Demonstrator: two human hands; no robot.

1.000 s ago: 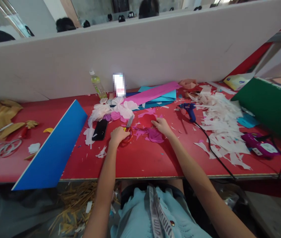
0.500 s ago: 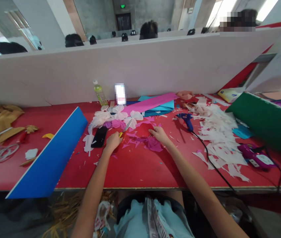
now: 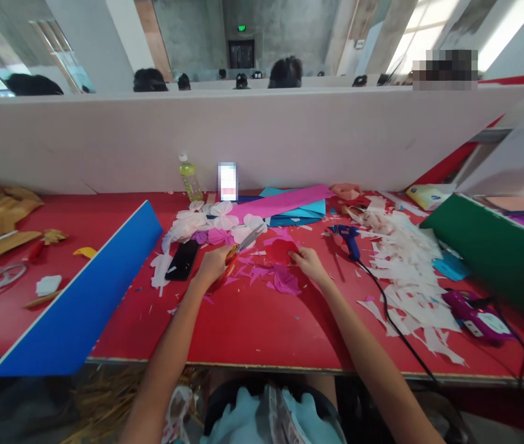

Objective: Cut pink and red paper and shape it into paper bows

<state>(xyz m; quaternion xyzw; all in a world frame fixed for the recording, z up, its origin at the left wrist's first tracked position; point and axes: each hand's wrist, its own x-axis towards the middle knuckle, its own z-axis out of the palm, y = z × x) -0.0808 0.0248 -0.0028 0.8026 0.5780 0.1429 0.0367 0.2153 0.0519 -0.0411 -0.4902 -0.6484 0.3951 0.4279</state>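
Observation:
My left hand (image 3: pixel 212 266) is shut around the scissors (image 3: pixel 239 251), whose orange-red handles sit in my grip and whose metal blades point up and to the right. My right hand (image 3: pixel 307 263) has its fingertips on the edge of a round piece of red paper (image 3: pixel 281 251). Pink paper scraps (image 3: pixel 284 280) lie just below it. White and pink paper flowers (image 3: pixel 213 220) sit beyond the scissors, and a black smartphone (image 3: pixel 182 259) lies flat near my left hand.
The red table (image 3: pixel 262 333) is strewn with paper. A blue glue gun (image 3: pixel 347 240) trails a black cord, with white scraps (image 3: pixel 405 277) to its right. Pink and teal sheets (image 3: pixel 280 203), a blue board (image 3: pixel 76 302), a green board (image 3: pixel 497 259) and a partition (image 3: pixel 243 142) surround me.
The view has tilted upward, so the table sits lower in the frame. The scissors now lean further right in my left hand. My right hand remains at the red paper.

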